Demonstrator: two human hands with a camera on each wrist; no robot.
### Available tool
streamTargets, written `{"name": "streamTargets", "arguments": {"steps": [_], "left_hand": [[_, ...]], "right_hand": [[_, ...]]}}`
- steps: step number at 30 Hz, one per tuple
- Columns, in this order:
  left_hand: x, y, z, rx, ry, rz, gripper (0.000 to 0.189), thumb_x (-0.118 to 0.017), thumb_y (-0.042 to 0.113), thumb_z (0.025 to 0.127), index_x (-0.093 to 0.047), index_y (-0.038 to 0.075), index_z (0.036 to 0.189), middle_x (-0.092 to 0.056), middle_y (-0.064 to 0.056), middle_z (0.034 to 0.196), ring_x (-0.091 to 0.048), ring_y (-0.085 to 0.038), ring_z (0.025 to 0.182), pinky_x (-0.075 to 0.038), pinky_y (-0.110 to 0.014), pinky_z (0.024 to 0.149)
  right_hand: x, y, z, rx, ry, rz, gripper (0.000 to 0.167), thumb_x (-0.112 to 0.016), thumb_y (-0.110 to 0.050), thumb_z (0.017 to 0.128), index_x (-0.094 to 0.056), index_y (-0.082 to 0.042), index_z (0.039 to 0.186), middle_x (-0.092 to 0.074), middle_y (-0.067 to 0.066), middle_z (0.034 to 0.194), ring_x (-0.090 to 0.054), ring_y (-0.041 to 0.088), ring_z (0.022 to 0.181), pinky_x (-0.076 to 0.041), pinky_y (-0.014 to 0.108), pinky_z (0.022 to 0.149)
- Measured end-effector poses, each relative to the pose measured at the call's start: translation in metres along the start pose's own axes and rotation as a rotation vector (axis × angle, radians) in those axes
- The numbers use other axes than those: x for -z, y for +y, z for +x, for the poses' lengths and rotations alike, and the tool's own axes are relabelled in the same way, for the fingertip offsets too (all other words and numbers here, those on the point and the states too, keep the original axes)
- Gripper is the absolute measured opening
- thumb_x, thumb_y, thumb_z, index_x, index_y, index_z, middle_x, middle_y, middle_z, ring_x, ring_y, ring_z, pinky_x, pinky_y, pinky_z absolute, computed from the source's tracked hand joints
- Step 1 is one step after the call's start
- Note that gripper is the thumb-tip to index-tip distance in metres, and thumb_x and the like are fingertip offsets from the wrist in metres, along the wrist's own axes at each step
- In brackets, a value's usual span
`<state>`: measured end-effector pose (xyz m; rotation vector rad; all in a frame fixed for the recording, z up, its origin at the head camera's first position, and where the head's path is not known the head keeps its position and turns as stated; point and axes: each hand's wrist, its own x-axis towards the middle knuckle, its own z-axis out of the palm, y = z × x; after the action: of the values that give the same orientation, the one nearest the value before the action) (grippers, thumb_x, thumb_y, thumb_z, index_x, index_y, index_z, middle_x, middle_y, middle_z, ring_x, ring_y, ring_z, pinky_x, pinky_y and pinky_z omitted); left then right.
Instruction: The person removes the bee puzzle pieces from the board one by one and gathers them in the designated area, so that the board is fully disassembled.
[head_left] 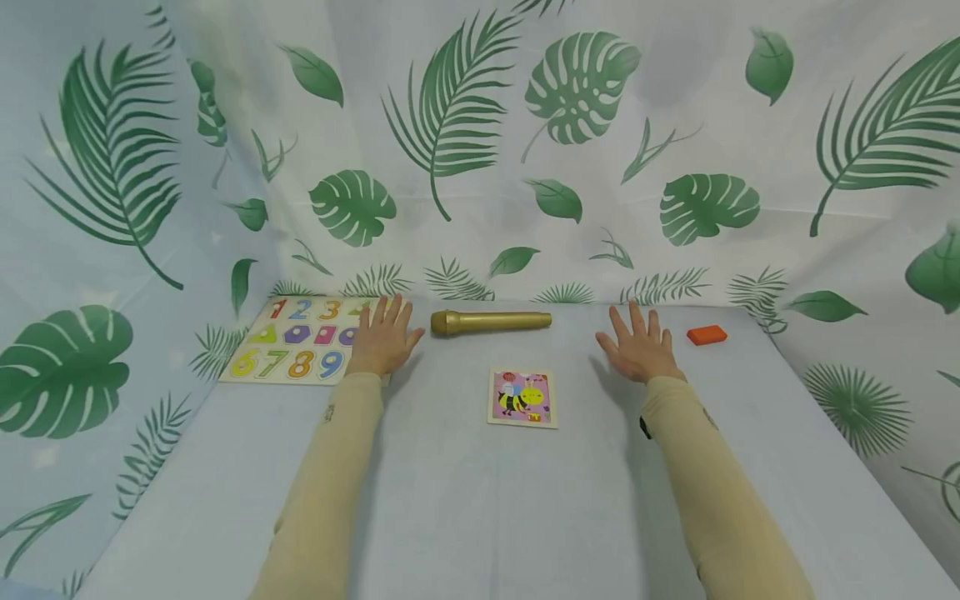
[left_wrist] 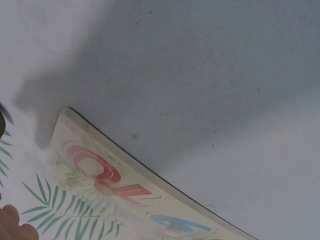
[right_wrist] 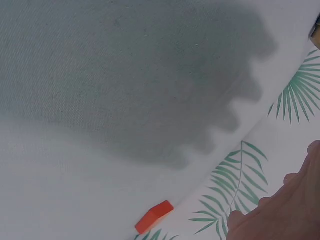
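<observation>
My left hand [head_left: 381, 337], fingers spread and straight, overlaps the right end of a number puzzle board [head_left: 281, 382] in the head view. Its fingertips show at the lower left of the left wrist view, with the board's corner [left_wrist: 75, 125] nearby. Between the hands lies a gold microphone [head_left: 495, 322], its head toward the left hand. My right hand [head_left: 641, 346] is also spread, palm down, holding nothing. To its right is an orange-red block [head_left: 707, 335], seen too as a red block [right_wrist: 154, 217] in the right wrist view. A square bee picture puzzle [head_left: 522, 398] lies nearer me.
A pale cloth covers the table [head_left: 480, 517]. Behind it and at both sides hangs a white curtain [head_left: 480, 258] printed with green leaves. Hand shadows fall on the cloth in both wrist views.
</observation>
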<state>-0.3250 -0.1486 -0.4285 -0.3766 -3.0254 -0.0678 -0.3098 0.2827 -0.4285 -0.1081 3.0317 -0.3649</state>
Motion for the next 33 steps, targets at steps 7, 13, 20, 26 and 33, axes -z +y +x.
{"name": "streamTargets", "arguments": {"steps": [7,13,20,26,33], "left_hand": [[-0.006,-0.004,0.003,-0.004,-0.025,-0.026,0.064,-0.028,0.046,0.105,-0.022,0.007,0.155,-0.012,-0.015,0.162,-0.007,-0.036,0.149,-0.007,-0.057,0.118],[-0.016,0.033,0.007,-0.102,0.071,-0.28,0.056,-0.039,0.037,0.105,-0.036,0.001,0.148,-0.035,-0.018,0.154,-0.031,-0.033,0.142,-0.024,-0.045,0.117],[-0.031,0.091,-0.004,-0.234,-0.026,-0.62,0.038,-0.066,0.018,0.094,-0.062,-0.001,0.127,-0.062,-0.013,0.131,-0.055,-0.028,0.124,-0.042,-0.04,0.106],[-0.035,0.108,-0.012,-0.15,-0.129,-0.709,0.03,-0.074,0.011,0.086,-0.07,0.001,0.114,-0.064,-0.01,0.128,-0.059,-0.025,0.119,-0.044,-0.038,0.103],[-0.037,0.111,-0.015,-0.135,-0.134,-0.713,0.017,-0.075,0.006,0.082,-0.075,0.003,0.099,-0.068,-0.008,0.122,-0.061,-0.025,0.116,-0.044,-0.036,0.102]], "right_hand": [[0.001,-0.003,-0.001,0.002,-0.027,-0.006,0.077,-0.025,-0.056,0.101,-0.005,-0.007,0.157,0.015,0.024,0.159,0.017,0.054,0.14,0.004,0.072,0.108],[-0.005,-0.017,0.004,0.068,-0.029,-0.013,0.073,-0.034,-0.047,0.103,-0.012,-0.002,0.155,0.001,0.031,0.158,0.004,0.057,0.141,-0.004,0.071,0.11],[-0.023,-0.076,0.007,0.244,0.019,0.154,0.062,-0.052,-0.033,0.1,-0.036,0.003,0.147,-0.031,0.03,0.151,-0.027,0.049,0.138,-0.026,0.063,0.11],[-0.027,-0.106,0.0,0.289,-0.015,0.353,0.051,-0.06,-0.027,0.097,-0.051,0.003,0.138,-0.049,0.024,0.139,-0.047,0.04,0.127,-0.038,0.054,0.106],[-0.036,-0.117,0.001,0.263,-0.071,0.433,0.042,-0.063,-0.025,0.095,-0.06,0.0,0.128,-0.058,0.018,0.13,-0.055,0.034,0.117,-0.045,0.049,0.1]]}}
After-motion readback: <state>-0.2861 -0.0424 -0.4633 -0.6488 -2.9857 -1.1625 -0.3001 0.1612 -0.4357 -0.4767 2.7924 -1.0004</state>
